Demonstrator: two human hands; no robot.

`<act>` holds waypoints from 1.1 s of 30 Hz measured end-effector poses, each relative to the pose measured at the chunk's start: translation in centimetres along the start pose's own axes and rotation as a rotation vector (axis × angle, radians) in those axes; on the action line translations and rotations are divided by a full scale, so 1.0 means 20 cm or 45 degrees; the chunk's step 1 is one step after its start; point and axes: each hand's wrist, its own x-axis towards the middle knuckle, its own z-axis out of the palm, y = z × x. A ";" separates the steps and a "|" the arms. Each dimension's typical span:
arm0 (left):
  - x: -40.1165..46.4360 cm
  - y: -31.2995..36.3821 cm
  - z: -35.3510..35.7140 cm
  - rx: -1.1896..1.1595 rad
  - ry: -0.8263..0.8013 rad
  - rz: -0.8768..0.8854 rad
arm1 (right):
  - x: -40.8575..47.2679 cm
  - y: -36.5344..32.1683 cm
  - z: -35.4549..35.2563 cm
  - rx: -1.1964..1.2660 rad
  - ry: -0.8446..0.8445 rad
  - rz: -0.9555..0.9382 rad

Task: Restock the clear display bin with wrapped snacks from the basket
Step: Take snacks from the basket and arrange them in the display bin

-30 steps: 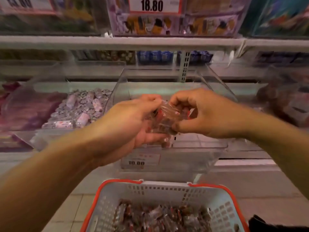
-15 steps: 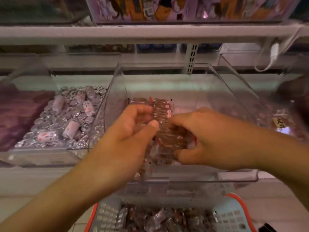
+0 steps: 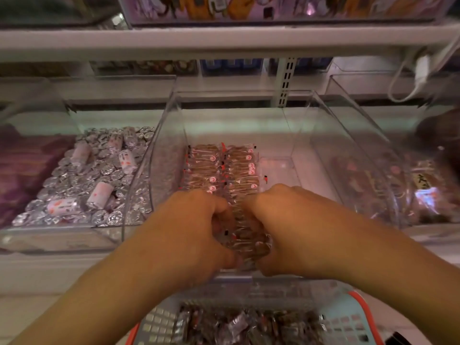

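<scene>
Clear plastic formed the display bin (image 3: 323,145) at the centre of the shelf, where two neat rows of wrapped snacks (image 3: 221,168) lay on its floor. At six o'clock from those rows, the left hand (image 3: 191,232) and right hand (image 3: 293,227) curled round a small stack of snacks (image 3: 245,235) held between them, low inside the bin. The basket (image 3: 348,322) sat at six o'clock below, holding more wrapped pieces. At nine o'clock, a neighbouring bin (image 3: 62,235) held silver foil sweets (image 3: 99,175).
</scene>
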 end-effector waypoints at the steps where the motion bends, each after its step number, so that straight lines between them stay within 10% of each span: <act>1: 0.01 0.00 0.00 0.048 -0.016 -0.004 | 0.00 0.00 0.01 -0.029 0.041 0.008; 18: 0.07 -0.04 0.01 0.258 -0.021 0.204 | -0.04 0.04 -0.07 0.222 -0.175 0.366; 33: 0.07 -0.06 0.01 0.226 0.002 0.189 | -0.02 0.03 -0.03 0.102 -0.041 0.226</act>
